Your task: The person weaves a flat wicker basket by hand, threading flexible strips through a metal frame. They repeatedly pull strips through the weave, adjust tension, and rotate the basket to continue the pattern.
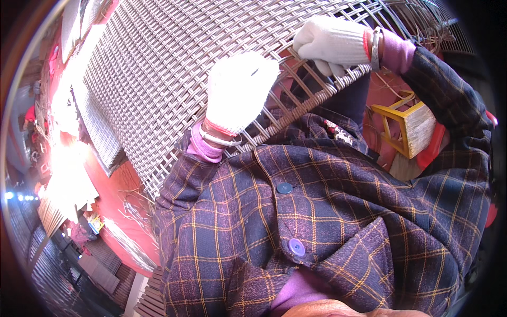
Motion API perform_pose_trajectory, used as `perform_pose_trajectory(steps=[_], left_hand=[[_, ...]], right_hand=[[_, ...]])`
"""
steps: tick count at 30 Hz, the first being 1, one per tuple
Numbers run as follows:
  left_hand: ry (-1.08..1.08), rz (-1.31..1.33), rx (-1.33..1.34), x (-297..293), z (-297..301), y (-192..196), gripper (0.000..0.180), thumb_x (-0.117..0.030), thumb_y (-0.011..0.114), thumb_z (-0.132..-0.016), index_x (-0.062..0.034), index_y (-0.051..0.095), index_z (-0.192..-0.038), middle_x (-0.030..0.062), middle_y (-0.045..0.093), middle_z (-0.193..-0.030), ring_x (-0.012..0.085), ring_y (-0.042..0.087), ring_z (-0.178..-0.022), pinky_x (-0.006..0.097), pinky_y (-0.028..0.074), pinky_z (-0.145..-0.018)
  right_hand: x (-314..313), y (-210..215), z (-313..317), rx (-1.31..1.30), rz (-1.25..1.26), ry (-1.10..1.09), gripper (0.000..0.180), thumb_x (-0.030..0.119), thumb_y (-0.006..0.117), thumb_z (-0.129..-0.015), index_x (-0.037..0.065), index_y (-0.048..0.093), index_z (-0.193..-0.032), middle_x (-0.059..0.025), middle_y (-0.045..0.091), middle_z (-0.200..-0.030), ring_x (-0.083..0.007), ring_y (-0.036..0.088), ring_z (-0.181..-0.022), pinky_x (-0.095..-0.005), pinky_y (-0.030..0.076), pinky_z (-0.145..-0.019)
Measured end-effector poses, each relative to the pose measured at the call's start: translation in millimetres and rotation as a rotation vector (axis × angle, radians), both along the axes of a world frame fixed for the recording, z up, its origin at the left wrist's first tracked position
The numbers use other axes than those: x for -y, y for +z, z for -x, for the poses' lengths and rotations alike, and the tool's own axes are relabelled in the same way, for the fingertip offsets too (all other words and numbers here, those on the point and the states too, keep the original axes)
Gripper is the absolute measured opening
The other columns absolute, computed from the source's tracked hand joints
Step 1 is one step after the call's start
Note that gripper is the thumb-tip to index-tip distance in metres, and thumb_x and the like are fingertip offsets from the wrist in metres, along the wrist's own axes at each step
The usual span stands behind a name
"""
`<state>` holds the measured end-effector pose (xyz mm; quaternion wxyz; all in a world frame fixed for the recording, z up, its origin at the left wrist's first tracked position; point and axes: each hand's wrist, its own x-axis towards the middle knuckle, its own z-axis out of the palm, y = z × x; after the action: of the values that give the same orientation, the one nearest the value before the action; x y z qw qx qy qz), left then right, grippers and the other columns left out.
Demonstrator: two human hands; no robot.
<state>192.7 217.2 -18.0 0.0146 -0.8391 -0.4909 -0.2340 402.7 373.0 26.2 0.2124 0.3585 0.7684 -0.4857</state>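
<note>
A large woven panel of grey-brown wicker (158, 68) slants across my lap, its weave open near the edge closest to me, where bare strands cross to a wrapped rim (301, 108). My left hand (240, 92), in a white knit glove washed out by glare, is curled against the weave at the left of that open part; whatever it grips is hidden. Over the open strands farther right, my right hand (332, 45), gloved alike, is closed with its fingers bent under. What lies between those fingers does not show.
Loose long strands (422, 29) bunch at the upper right. A small yellow-framed wooden stool (412, 127) stands at the right, beside something red (432, 145). Another woven piece (97, 127) leans at the left. Strand scraps (129, 245) lie on the red floor (113, 193).
</note>
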Motion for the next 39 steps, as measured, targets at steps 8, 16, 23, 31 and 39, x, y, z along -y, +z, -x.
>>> perform_pose_trajectory(steps=[8, 16, 23, 31, 39], left_hand=[[0.003, -0.027, 0.099, -11.8, -3.6, 9.2, 0.019, -0.015, 0.073, -0.097, -0.0077, 0.079, -0.114, 0.0089, 0.077, -0.100, 0.0250, 0.074, -0.083, 0.035, 0.059, -0.070], [-0.041, 0.454, 0.577, -55.5, -22.7, 21.6, 0.031, -0.018, 0.071, -0.097, -0.0077, 0.075, -0.126, 0.0102, 0.078, -0.105, 0.0224, 0.076, -0.082, 0.034, 0.061, -0.073], [-0.034, 0.630, 0.735, -53.8, -18.7, 41.1, 0.024, -0.024, 0.070, -0.104, -0.0036, 0.081, -0.113, 0.0023, 0.076, -0.086, 0.0087, 0.066, -0.073, 0.025, 0.052, -0.066], [0.168, 0.345, 0.378, -38.7, -22.4, 37.6, 0.029, -0.032, 0.077, -0.099, -0.0062, 0.076, -0.086, 0.0085, 0.071, -0.073, 0.0217, 0.070, -0.063, 0.036, 0.055, -0.060], [0.115, 0.141, 0.257, -42.2, -31.3, 18.7, 0.019, -0.022, 0.076, -0.096, -0.0059, 0.072, -0.086, 0.0094, 0.066, -0.074, 0.0278, 0.066, -0.065, 0.040, 0.052, -0.061]], right_hand=[[12.5, 19.0, -17.2, -0.321, -0.363, -0.305, 0.020, 0.017, 0.064, -0.101, 0.002, 0.077, -0.095, -0.0008, 0.066, -0.064, -0.0062, 0.058, -0.052, -0.0241, 0.047, -0.049], [23.0, 80.9, -56.8, -0.576, -0.307, -0.636, 0.013, 0.009, 0.069, -0.100, 0.000, 0.077, -0.095, 0.0018, 0.066, -0.069, -0.0028, 0.055, -0.057, -0.0211, 0.043, -0.052], [17.6, 37.8, -56.0, -0.651, -0.259, -0.592, 0.023, 0.019, 0.060, -0.108, 0.004, 0.077, -0.108, 0.0015, 0.063, -0.066, -0.0035, 0.055, -0.051, -0.0213, 0.045, -0.047], [8.3, -22.2, -52.0, -0.315, -0.522, -0.025, 0.026, 0.021, 0.060, -0.106, 0.002, 0.076, -0.115, -0.0147, 0.078, -0.082, -0.0183, 0.074, -0.063, -0.0335, 0.056, -0.052], [-15.6, -4.4, -32.8, -0.032, -0.106, -0.083, 0.021, 0.012, 0.050, -0.105, 0.002, 0.064, -0.094, -0.0048, 0.066, -0.058, -0.0118, 0.060, -0.044, -0.0274, 0.044, -0.040]])
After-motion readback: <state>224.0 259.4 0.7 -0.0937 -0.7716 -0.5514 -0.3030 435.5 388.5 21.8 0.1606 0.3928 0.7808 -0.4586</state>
